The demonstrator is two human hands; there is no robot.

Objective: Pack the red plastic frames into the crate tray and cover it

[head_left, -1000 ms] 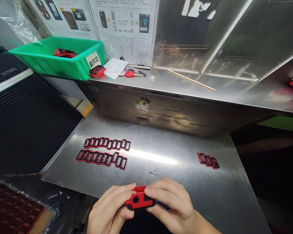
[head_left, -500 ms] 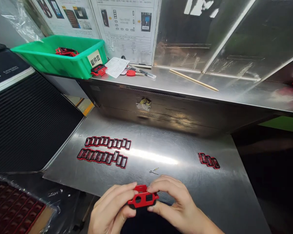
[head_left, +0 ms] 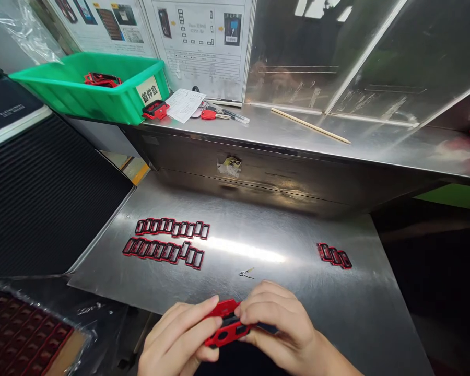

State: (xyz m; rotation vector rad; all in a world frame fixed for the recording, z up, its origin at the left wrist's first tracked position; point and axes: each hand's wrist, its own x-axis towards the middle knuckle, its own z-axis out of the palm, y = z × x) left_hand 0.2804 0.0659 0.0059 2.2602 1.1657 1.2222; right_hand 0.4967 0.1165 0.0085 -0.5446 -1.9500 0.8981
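Observation:
Between my two hands, at the near edge of the metal table (head_left: pixel 290 308), is a red and black plastic frame (head_left: pixel 229 334) with a round hole and a squarish hole in its near side. My left hand (head_left: pixel 180 334) grips its left end, fingers over the top. The right end is pinched by my right hand (head_left: pixel 278 324), whose fingertips lie on the top edge; part of the frame is hidden behind them. Beyond the hands lies a small pair of tweezers or nippers (head_left: pixel 246 273), too small to tell which.
Two rows of similar frames (head_left: pixel 164 250) lie left on the table, and a short row (head_left: pixel 334 256) lies right. A green bin (head_left: pixel 94 99) stands on the raised shelf, with a red key (head_left: pixel 209 114) and a wooden stick (head_left: pixel 309 125). A bagged carton (head_left: pixel 31 334) is lower left.
The frame has tilted in my hands, its right end now higher and its black inner part showing more. Both hands still hold it; the things on the table have not moved.

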